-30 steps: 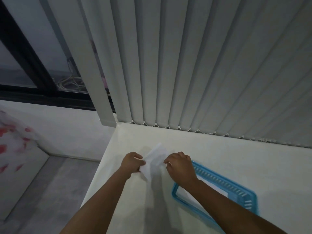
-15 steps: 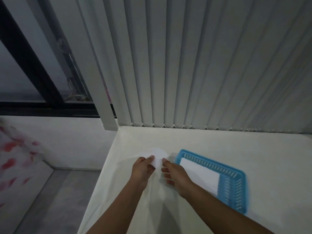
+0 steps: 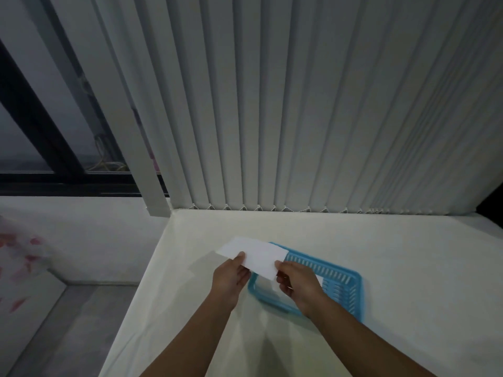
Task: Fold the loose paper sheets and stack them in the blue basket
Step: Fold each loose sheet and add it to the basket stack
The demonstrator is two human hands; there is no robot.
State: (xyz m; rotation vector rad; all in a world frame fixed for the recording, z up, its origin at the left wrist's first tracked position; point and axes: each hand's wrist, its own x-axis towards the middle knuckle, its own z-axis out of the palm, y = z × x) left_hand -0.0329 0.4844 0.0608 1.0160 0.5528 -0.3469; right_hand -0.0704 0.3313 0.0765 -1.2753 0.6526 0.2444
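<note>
A: What had changed in that last second?

B: The sheet [image 3: 254, 257] had been bunched small between both hands on the table [image 3: 408, 268], at about nine o'clock from the basket [image 3: 351, 284]. By this moment it was lifted and spread into a long flat strip, and it had shifted toward three o'clock, so its right end hung over the basket's near-left corner.

A: And the hands?

B: The left hand [image 3: 230, 278] pinched the strip's near edge by its left end, thumb on top. The right hand [image 3: 295, 281] pinched the near-right corner, fingers curled under. Both were closed on the sheet, neither released.

A: What did that mean for the task?

B: I judged the folding of this sheet done and the placing begun. It had yet to be lowered inside.

A: How did the sheet look?

B: White, narrow, crisp-edged, tilted a little, its far edge toward eleven o'clock. It looked like more than one layer, though I couldn't count them. More white paper [image 3: 265, 285] showed low inside the basket, partly hidden by the right hand.
</note>
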